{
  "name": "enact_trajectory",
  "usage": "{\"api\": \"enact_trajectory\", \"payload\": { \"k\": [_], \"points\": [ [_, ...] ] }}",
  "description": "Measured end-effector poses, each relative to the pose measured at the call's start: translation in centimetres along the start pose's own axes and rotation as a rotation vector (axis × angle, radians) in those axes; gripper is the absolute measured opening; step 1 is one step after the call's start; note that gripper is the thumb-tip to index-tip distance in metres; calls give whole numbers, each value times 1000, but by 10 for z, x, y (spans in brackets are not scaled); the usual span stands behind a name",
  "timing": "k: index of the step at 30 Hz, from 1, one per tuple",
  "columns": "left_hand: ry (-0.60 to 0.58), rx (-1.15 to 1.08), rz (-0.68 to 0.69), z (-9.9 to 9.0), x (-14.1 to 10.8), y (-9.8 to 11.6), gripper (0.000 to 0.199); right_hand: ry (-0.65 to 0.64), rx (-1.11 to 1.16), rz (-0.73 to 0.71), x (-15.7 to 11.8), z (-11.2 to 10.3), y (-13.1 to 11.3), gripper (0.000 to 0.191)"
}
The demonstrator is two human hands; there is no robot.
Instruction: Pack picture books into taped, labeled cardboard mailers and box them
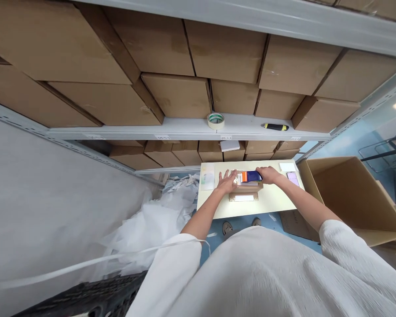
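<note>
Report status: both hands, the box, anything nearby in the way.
Left hand spread on small brown cardboard box. Right hand gripping blue-and-orange handheld tool at box top. Purple-screened phone rightward, apart from box.

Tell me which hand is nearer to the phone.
Right. The right hand holds the blue tool a little to the left of the phone. The left hand is farther left, at the opposite end of the box.

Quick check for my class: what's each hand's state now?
Left hand: open, fingers spread, on the small cardboard box.
Right hand: closed, holding the blue-and-orange tool.
</note>
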State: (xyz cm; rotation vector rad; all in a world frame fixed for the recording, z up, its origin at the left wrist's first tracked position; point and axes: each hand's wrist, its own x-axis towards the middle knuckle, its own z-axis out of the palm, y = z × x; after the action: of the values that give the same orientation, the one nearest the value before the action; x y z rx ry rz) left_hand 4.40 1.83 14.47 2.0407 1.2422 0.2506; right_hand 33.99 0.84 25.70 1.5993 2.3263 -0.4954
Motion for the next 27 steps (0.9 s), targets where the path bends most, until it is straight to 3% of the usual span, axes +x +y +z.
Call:
{"api": "enact_trajectory", "payload": {
  "k": [5,9,16,22,27],
  "points": [
    [-124,165,-62,-7,2,11,101,-58,-69,41,-22,-4,23,37],
    [-197,263,-113,-11,1,18,102,-94,-134,81,-49,1,61,37],
    [-210,279,-145,-11,3,22,103,-117,-125,142,-90,23,129,36],
    [-212,272,-185,-10,5,23,103,-71,-117,140,-91,32,142,38],
    [-208,255,-208,-9,5,26,104,-119,-126,153,-84,37,140,43]
  ]
}}
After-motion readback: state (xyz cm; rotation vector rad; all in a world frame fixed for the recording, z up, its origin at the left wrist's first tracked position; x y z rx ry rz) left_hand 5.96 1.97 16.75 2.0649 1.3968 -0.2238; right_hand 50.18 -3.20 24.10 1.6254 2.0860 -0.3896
